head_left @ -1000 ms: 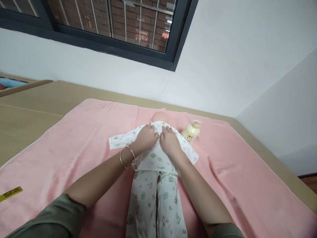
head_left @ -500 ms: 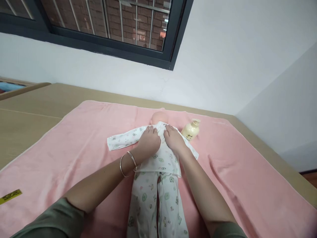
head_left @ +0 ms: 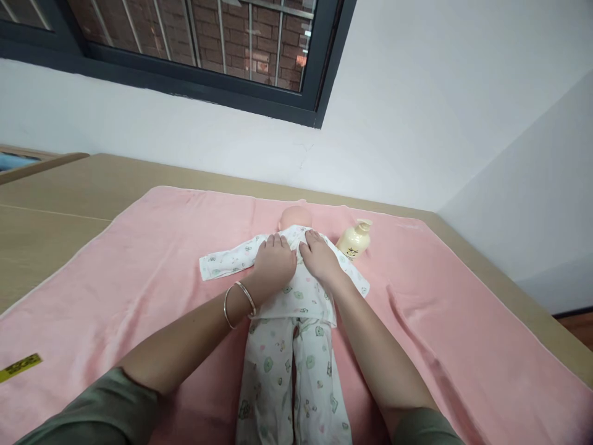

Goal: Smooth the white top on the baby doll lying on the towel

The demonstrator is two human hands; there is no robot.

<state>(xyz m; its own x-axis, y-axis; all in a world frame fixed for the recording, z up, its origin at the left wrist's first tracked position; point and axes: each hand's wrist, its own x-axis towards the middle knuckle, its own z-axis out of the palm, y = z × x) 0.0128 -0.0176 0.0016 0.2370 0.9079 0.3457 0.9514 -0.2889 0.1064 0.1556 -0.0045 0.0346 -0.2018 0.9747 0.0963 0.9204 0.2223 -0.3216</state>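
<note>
Both hands lie flat and side by side, fingers spread, on the chest of the doll (head_left: 296, 217), pressing the printed top (head_left: 296, 290) just below the collar; neither is closed around anything. Compared with half a second ago the left hand (head_left: 274, 264) and right hand (head_left: 319, 258) have drawn closer together toward the middle of the shirt front, the fingertips nearly meeting, and the left sleeve (head_left: 227, 258) lies a little flatter out beyond the left wrist. This reads as smoothing or closing the front of the garment, with the cloth now sitting more evenly over the body. The doll lies on its back directly under and ahead of the hands, head beyond the fingertips, printed trousers (head_left: 290, 383) running back between the forearms. Two bangles (head_left: 238, 300) circle the left wrist. Just beyond the right hand, beside the doll's head, a cream pump bottle (head_left: 354, 240) lies tilted on the pink towel (head_left: 115, 290), close enough to be nudged. Far out past the left elbow a yellow strip (head_left: 19, 366) rests on the towel, which covers the table (head_left: 46, 204).
</note>
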